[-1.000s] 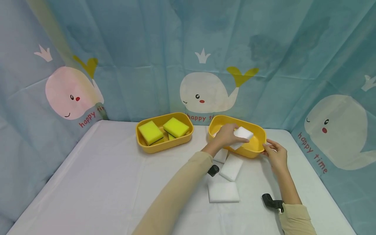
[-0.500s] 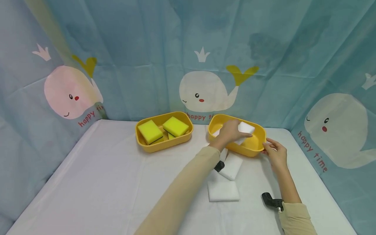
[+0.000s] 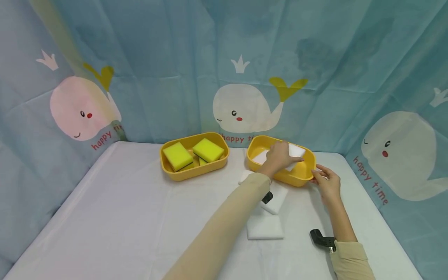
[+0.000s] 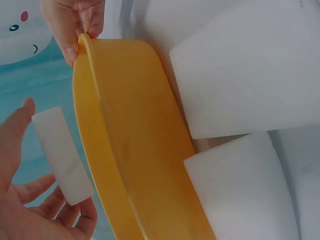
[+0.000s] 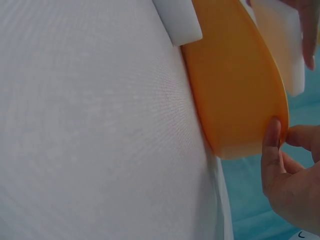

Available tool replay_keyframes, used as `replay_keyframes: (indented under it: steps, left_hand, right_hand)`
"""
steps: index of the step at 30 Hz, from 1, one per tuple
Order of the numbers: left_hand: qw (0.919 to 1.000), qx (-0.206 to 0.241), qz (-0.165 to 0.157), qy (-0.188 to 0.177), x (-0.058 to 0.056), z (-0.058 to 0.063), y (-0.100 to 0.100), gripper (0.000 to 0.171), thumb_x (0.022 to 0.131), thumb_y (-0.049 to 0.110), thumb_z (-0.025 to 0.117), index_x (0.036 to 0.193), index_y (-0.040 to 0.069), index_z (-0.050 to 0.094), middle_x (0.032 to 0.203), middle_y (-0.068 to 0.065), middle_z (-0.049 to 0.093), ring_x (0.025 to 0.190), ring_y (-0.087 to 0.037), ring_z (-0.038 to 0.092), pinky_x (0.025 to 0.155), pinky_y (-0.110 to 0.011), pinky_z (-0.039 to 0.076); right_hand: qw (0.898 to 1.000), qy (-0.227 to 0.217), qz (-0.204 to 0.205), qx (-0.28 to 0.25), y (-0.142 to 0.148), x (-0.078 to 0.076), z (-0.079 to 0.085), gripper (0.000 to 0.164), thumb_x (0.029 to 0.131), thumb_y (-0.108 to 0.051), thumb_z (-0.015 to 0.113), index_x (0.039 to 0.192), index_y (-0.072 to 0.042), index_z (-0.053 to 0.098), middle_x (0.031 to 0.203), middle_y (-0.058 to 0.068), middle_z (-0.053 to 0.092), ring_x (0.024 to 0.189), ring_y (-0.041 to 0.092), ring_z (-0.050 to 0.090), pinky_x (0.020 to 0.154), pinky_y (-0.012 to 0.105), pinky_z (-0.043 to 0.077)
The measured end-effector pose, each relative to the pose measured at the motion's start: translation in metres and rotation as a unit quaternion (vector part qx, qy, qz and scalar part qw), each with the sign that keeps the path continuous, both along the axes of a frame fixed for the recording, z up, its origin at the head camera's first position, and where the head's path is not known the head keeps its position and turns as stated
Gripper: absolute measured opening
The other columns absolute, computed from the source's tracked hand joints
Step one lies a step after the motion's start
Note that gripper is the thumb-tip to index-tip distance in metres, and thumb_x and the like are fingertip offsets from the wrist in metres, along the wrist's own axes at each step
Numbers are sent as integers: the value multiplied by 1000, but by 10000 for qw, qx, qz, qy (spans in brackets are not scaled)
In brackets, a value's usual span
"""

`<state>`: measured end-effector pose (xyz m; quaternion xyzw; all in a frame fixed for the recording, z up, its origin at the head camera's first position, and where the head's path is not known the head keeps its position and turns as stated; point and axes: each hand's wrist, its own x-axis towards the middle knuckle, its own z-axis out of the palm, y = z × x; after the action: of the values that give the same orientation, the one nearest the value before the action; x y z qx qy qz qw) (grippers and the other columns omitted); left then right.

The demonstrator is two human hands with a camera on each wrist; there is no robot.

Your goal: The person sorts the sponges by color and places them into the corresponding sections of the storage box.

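Note:
My left hand [image 3: 278, 157] reaches over the right-hand yellow plastic basket [image 3: 293, 181]. It holds a white sponge block [image 3: 296, 151] between thumb and fingers, inside the basket's rim; the left wrist view shows the block [image 4: 62, 155] edge-on. Another white sponge [image 3: 260, 157] lies in the basket's left part, partly covered by that hand. At the basket's right end, my right hand [image 3: 328, 184] pinches the rim, thumb on the outer wall in the right wrist view. Below the basket, several white sponges lie on the table, including a flat one [image 3: 265, 227] and a slanted one [image 3: 276, 200].
A second yellow basket [image 3: 189, 177] stands to the left, holding yellow sponges [image 3: 177, 156] with dark undersides. A white cloth [image 3: 115, 217] covers the table. Behind it hangs a blue whale-print curtain [image 3: 168, 97]. My left forearm crosses over part of the loose white sponges.
My left hand has moved a little right with the white sponge, farther into the basket. The right hand keeps its grip on the rim.

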<state>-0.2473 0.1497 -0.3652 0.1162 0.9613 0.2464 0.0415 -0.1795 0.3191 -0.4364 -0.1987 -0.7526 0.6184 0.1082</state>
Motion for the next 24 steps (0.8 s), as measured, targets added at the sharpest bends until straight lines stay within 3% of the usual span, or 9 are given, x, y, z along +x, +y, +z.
replay_keyframes:
  steps: [8, 16, 24]
  left_hand:
    - [10000, 41, -7, 4, -2, -2, 5, 70, 87, 68, 75, 134, 18, 64, 128, 3, 65, 117, -16, 61, 95, -31, 57]
    - [9995, 308, -12, 92, -3, 1, 3, 69, 90, 67, 74, 135, 15, 63, 128, 1, 64, 115, -17, 60, 96, -29, 56]
    - [9981, 577, -215, 23, 0, 0, 0, 79, 93, 64, 72, 152, 14, 53, 151, -2, 56, 138, -22, 52, 112, -32, 50]
  right_hand:
    - [10000, -16, -21, 23, -1, 0, 0, 52, 108, -10, 60, 155, 6, 46, 105, 2, 51, 69, -3, 61, 71, 11, 58]
    - [9999, -91, -32, 41, -2, 0, 0, 53, 108, -11, 60, 156, 5, 45, 108, 4, 50, 70, -3, 61, 71, 10, 57]
    - [10000, 28, -15, 35, -1, 1, 1, 52, 108, -10, 60, 155, 6, 46, 104, 1, 51, 69, -3, 62, 72, 11, 58]
